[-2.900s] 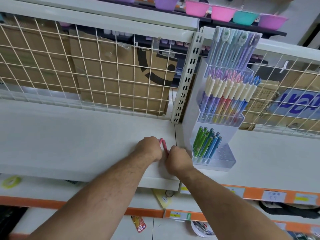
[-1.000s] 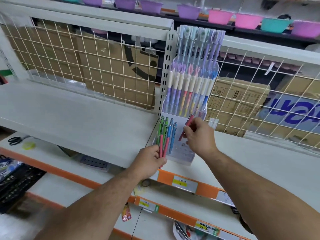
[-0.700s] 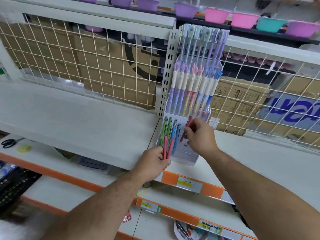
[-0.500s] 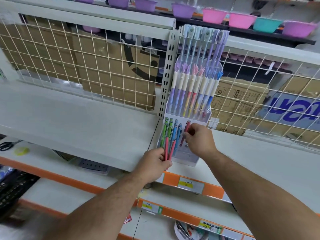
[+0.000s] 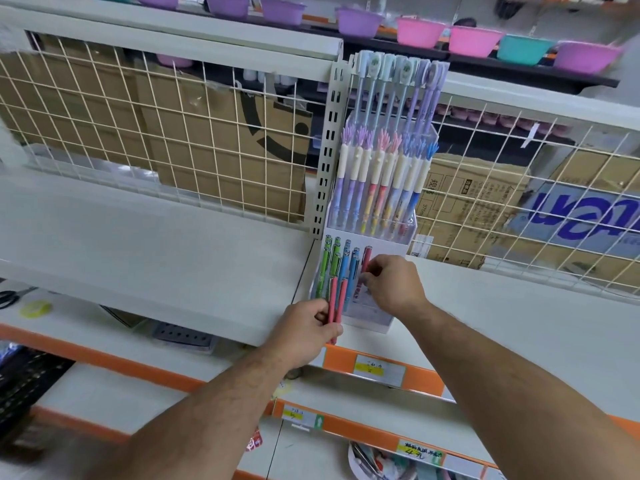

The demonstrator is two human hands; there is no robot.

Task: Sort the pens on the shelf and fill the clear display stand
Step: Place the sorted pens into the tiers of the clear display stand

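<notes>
A clear tiered display stand (image 5: 398, 233) stands on the white shelf (image 5: 138, 258) beside a slotted upright. Its upper tiers hold pastel pens; the bottom tier holds green and blue pens (image 5: 337, 268). My left hand (image 5: 304, 336) grips two red pens (image 5: 336, 299) upright in front of the stand. My right hand (image 5: 393, 285) pinches a third red pen (image 5: 366, 259) and holds it upright in the bottom tier, right of the blue pens.
A wire mesh back panel (image 5: 173, 133) with cardboard boxes behind it runs along the shelf. Coloured bowls (image 5: 474, 39) line a higher shelf. Scissors (image 5: 10, 297) and a tape roll (image 5: 34, 308) lie on the lower shelf at left. Orange price rails (image 5: 381, 370) edge the shelves.
My hands came up from the shelf edge to the stand. My right hand brought one red pen down into the bottom tier; my left hand keeps holding two red pens.
</notes>
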